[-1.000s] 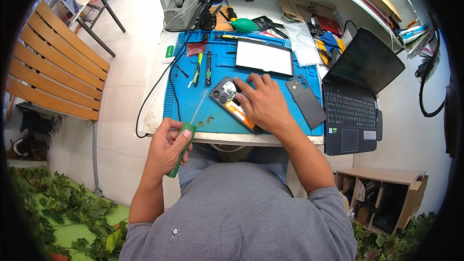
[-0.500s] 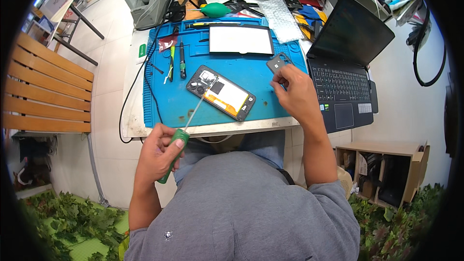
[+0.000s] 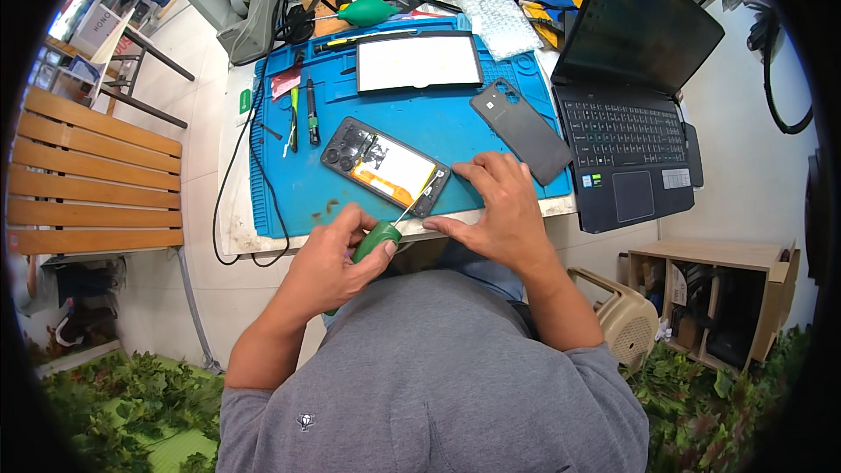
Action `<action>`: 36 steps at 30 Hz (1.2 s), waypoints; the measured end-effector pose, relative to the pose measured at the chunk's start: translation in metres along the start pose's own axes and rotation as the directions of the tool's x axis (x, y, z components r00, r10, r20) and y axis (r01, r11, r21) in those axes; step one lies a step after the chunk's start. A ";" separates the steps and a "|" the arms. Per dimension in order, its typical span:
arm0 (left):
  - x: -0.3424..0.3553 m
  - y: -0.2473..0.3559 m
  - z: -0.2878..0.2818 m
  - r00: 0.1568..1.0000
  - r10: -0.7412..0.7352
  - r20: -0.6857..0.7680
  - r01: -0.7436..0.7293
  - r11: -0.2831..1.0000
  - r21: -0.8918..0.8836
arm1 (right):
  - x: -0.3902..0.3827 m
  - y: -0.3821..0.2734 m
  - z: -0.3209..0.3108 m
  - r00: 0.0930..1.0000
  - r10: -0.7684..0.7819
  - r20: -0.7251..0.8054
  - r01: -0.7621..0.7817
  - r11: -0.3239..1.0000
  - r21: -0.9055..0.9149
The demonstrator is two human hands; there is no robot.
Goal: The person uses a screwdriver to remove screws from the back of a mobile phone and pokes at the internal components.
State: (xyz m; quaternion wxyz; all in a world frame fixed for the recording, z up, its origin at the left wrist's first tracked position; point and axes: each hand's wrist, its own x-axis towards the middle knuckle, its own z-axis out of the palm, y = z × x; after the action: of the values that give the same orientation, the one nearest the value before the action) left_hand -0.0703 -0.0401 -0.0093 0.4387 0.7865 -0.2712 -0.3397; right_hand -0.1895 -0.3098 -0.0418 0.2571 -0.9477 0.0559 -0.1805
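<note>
blue mat [image 3: 298, 197], screwdriver [image 3: 378, 239] tip indistinct on phone [image 3: 385, 166]

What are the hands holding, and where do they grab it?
The left hand grips a screwdriver by its green handle. The right hand holds nothing; it rests flat beside the opened phone.
</note>
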 end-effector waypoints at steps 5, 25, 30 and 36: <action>0.001 0.001 0.004 1.000 -0.011 0.004 0.011 1.000 -0.008 | -0.002 0.001 0.004 1.000 0.011 -0.013 -0.011 1.000 -0.002; 0.004 0.013 0.002 0.989 -0.150 -0.009 0.148 0.981 -0.127 | -0.003 0.003 0.005 1.000 0.010 -0.012 -0.010 1.000 0.001; 0.002 0.007 -0.002 0.982 -0.185 -0.031 0.178 0.970 -0.163 | 0.000 0.000 0.002 1.000 0.005 0.023 -0.004 1.000 -0.019; -0.008 -0.009 -0.011 0.981 -0.131 -0.145 0.084 0.952 -0.295 | 0.020 -0.009 0.018 0.991 -0.131 -0.020 0.131 0.991 0.015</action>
State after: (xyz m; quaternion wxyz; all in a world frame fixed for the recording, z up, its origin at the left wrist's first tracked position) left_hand -0.0654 -0.0245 -0.0103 0.5498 0.7532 -0.1391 -0.3334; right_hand -0.1640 -0.2971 -0.0456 0.2517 -0.9455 -0.0056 -0.2063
